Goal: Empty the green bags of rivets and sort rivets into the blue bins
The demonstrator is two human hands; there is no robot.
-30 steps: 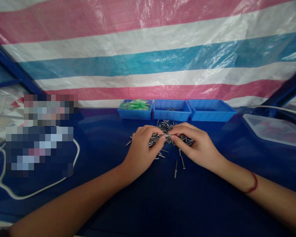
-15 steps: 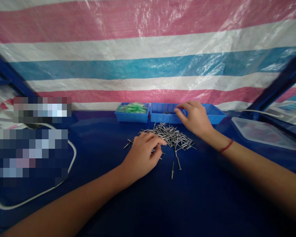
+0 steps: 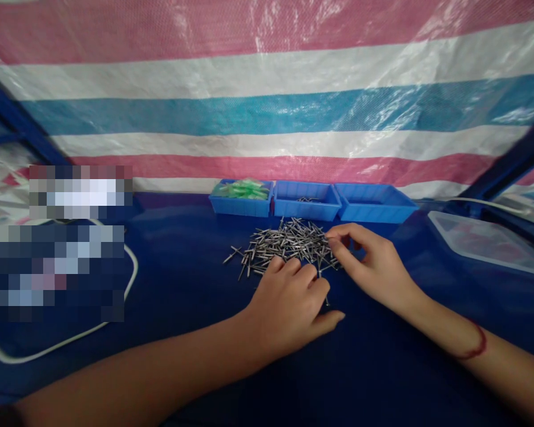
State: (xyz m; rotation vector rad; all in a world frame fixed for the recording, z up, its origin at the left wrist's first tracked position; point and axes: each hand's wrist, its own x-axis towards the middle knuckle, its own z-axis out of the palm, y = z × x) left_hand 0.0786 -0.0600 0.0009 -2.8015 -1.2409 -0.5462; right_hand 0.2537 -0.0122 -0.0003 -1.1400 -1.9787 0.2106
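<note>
A heap of metal blind rivets lies loose on the blue tabletop. My left hand rests palm down over its near edge, fingers bent onto the table and thumb stretched out to the right; no held object shows. At the right edge of the heap is my right hand, thumb and forefinger tips brought together on a rivet among the others. Behind the heap, the middle blue bin has a few rivets in it.
To its left, another blue bin holds green plastic pieces; a third blue bin stands at the right. A clear plastic lid lies at far right. A white cable loops on the left, by blurred-out items. Striped sheeting hangs behind.
My right hand has come back from the middle bin down to the rivet heap. The left has moved right and nearer, its thumb now spread out, covering the loose rivets in front.
</note>
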